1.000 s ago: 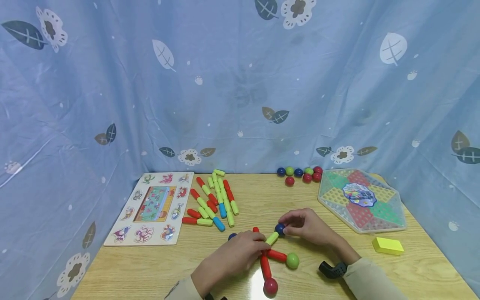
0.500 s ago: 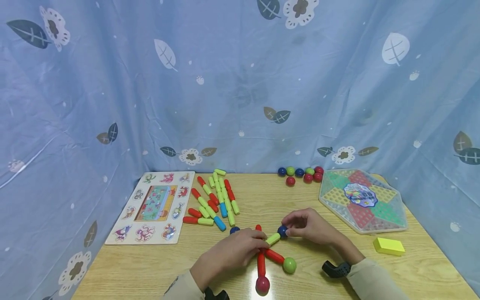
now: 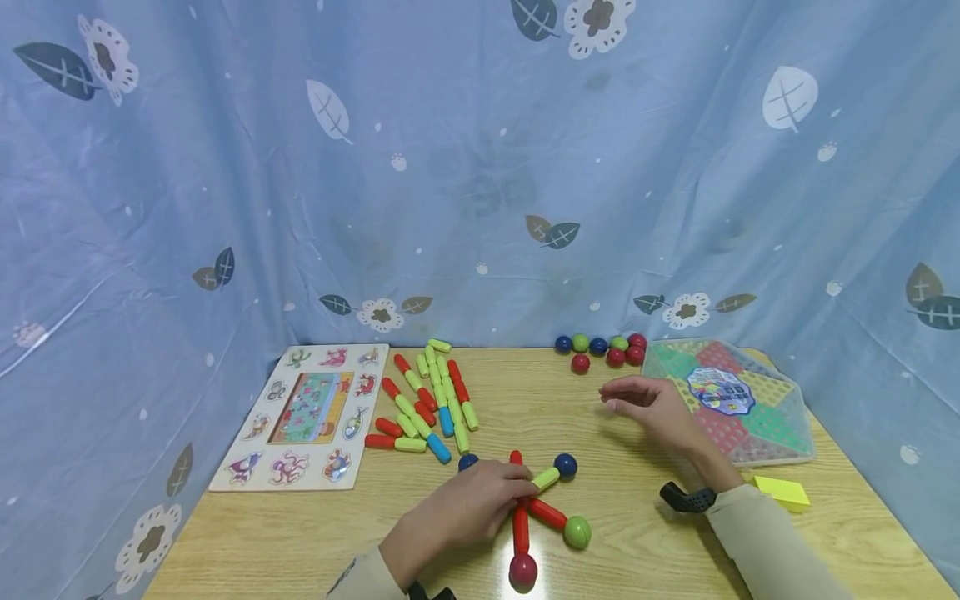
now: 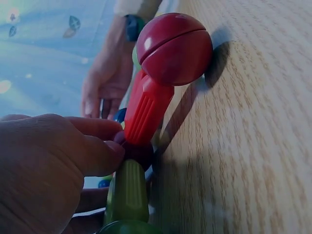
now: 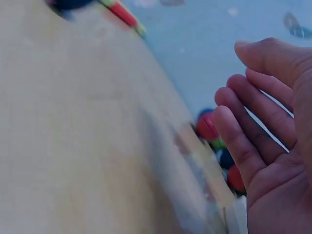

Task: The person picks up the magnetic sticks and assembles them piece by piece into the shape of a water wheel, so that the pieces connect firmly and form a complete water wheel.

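My left hand [image 3: 476, 500] is over a star-shaped build of rods and balls on the wooden table. In the left wrist view its thumb and finger pinch the dark red hub ball [image 4: 140, 155]. From the hub run red rods [image 3: 521, 529] and a yellow-green rod [image 3: 547, 479]. A red ball [image 3: 522, 571], a green ball [image 3: 577, 532] and a blue ball [image 3: 566, 466] cap the rod ends. Another blue ball [image 3: 468, 462] shows past the knuckles. Off to the right, my right hand [image 3: 654, 415] hovers with fingers loosely bent, holding nothing.
Spare balls [image 3: 615, 357] line the table's back edge. Loose red, yellow-green and blue rods [image 3: 423, 400] lie left of centre, beside a sea-animal puzzle board [image 3: 247, 479]. At the right are a hexagonal game box [image 3: 765, 417] and a yellow block [image 3: 783, 493].
My right hand has let go of the blue ball at the yellow-green rod's end and moved back and right. The build has turned slightly; my left hand has stayed at its hub.
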A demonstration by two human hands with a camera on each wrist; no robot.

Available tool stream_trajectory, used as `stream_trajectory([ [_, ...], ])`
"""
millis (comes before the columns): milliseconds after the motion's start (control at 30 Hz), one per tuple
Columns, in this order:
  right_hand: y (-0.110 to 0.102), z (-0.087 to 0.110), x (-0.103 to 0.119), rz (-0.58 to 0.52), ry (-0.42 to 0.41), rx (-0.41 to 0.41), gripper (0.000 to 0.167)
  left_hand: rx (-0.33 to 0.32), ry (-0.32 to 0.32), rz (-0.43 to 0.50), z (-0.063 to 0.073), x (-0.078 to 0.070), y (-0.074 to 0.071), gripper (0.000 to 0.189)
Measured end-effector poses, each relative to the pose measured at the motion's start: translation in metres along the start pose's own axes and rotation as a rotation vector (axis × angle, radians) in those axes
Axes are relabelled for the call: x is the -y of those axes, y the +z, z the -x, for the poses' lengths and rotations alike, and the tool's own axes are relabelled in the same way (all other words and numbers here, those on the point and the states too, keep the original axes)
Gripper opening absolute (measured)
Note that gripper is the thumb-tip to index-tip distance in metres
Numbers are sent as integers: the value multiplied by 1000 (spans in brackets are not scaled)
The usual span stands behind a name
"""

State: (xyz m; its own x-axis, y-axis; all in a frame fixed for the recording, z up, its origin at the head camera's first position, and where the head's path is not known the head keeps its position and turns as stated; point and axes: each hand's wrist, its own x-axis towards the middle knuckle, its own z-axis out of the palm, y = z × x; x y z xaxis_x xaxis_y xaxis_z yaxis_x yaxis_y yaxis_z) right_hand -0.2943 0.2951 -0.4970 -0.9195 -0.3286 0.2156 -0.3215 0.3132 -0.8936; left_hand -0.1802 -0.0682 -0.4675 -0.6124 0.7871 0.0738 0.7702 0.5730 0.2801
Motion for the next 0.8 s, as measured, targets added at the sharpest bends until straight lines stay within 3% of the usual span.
stream_trajectory([
  [200,-14,-25,-7,23,62,-57,36,-9,24,3,-1,0,1,33],
  [433,-13,-49,-12,54,114,-76,46,10,13,14,-1,0,1,33],
  [633,-6,-71,-17,77,54,-77,45,4,11,13,-1,0,2,32],
  [800,4,-85,-18,214,35,-70,43,-33,14,-56,1,0,2,31],
])
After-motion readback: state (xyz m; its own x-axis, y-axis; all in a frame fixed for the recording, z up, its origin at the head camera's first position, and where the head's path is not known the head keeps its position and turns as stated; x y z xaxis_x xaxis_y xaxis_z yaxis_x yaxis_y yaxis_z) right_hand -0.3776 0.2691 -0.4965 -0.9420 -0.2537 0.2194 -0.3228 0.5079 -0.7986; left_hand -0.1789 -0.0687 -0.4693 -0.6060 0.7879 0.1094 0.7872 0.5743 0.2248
